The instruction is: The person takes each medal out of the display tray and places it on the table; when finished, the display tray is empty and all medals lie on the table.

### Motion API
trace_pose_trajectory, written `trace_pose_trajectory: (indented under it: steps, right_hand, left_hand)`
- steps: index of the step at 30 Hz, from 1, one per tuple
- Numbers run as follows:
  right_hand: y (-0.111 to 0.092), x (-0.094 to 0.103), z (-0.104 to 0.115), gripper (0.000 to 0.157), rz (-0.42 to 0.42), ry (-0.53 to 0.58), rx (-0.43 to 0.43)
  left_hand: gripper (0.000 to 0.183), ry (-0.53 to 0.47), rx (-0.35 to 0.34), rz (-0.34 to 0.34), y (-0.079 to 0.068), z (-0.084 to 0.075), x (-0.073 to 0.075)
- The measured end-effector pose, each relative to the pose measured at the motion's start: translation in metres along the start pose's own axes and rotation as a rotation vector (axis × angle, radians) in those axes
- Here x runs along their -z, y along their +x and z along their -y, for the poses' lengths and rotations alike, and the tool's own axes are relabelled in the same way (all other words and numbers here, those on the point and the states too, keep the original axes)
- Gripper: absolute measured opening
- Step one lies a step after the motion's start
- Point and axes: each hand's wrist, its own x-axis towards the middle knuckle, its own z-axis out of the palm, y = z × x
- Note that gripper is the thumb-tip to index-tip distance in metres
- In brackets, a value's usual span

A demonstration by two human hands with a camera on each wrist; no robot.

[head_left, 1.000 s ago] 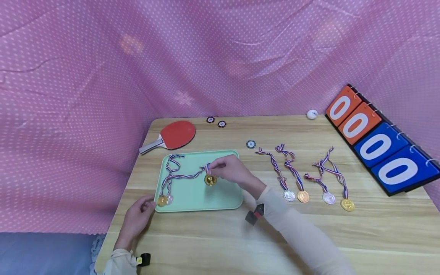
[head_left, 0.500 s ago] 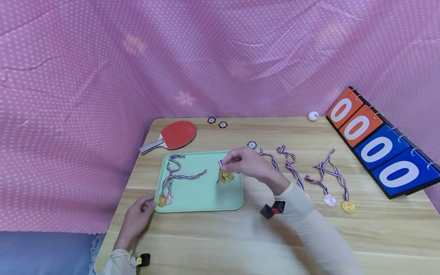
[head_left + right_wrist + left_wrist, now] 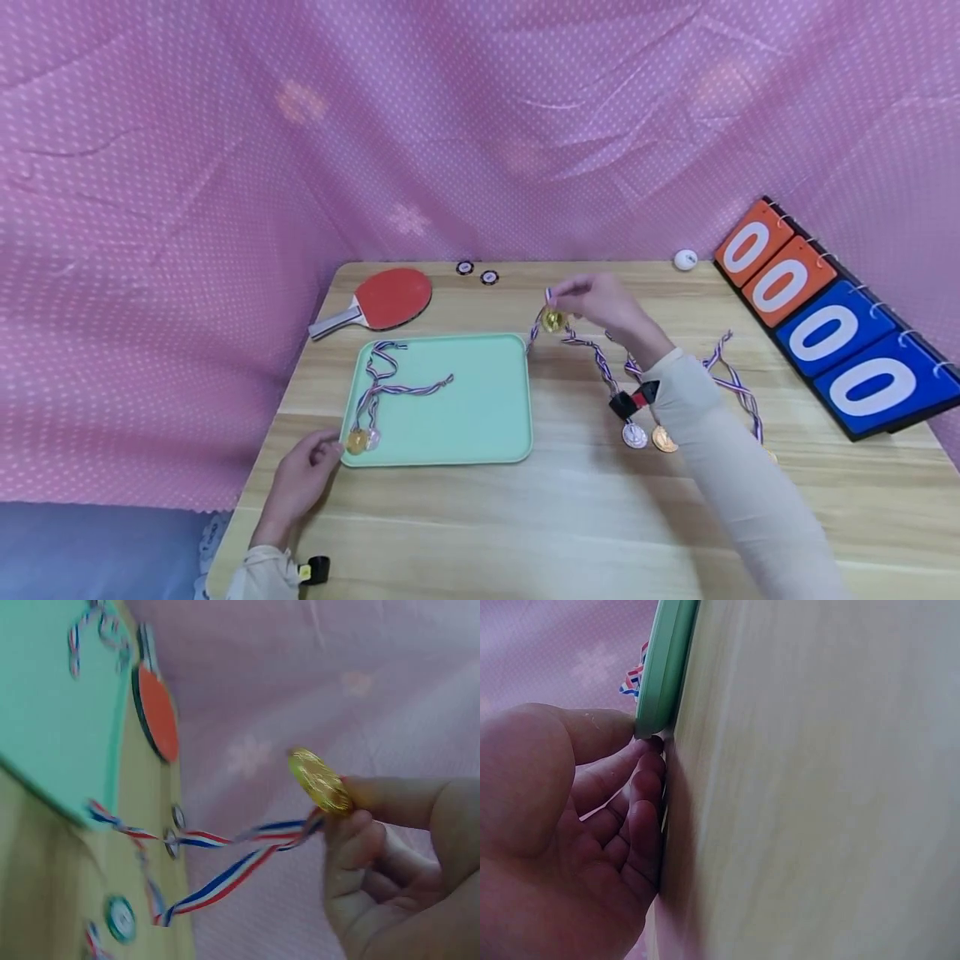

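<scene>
My right hand (image 3: 603,310) pinches a gold medal (image 3: 554,320) by its ribbon, close to the disc, above the table past the tray's right back corner. In the right wrist view the striped ribbon (image 3: 225,881) trails from the medal toward the tray edge. My left hand (image 3: 302,479) is at the front left corner of the mint-green tray (image 3: 480,417). The left wrist view shows its thumb on the tray rim (image 3: 660,682) and a fingertip beneath. In the tray lie a gold medal (image 3: 357,442) and a silver medal (image 3: 373,439), ribbons loose.
Right of the tray are a silver medal (image 3: 634,435) and a bronze medal (image 3: 663,439); my right arm partly covers others. A red paddle (image 3: 393,298), poker chips (image 3: 489,277), a white ball (image 3: 685,260) and a flip scoreboard (image 3: 832,329) stand farther back. A green chip (image 3: 120,919) shows below the ribbon.
My right hand has carried the gold medal from over the tray to the right and back, its ribbon now beyond the tray. The left hand has stayed at the tray corner.
</scene>
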Motion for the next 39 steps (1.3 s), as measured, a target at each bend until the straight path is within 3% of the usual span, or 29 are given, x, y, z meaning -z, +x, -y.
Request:
trace_pose_trajectory:
  steps: [3, 6, 14, 18, 31, 39]
  right_hand:
    - [0.006, 0.008, -0.001, 0.022, -0.126, -0.036, 0.056]
    - [0.006, 0.01, -0.011, 0.02, -0.179, -0.08, 0.063]
    - [-0.014, -0.003, -0.067, 0.019, -0.086, -0.092, -0.037]
    - [-0.031, -0.009, -0.085, 0.019, -0.051, -0.121, -0.064]
    - [-0.066, -0.017, -0.099, 0.011, -0.043, -0.235, -0.008]
    - [-0.077, -0.029, -0.108, 0.011, -0.043, -0.314, 0.022]
  left_hand:
    - [0.051, -0.008, 0.008, 0.003, -0.001, 0.0, -0.001]
    - [0.05, -0.003, -0.003, -0.008, -0.002, 0.0, -0.002]
    - [0.048, 0.006, -0.017, -0.028, -0.002, 0.0, -0.003]
    - [0.046, 0.013, -0.026, -0.03, -0.001, -0.001, -0.001]
    - [0.047, 0.017, -0.025, -0.026, 0.001, -0.001, -0.001]
    - [0.046, 0.021, -0.025, -0.028, 0.0, -0.003, -0.001]
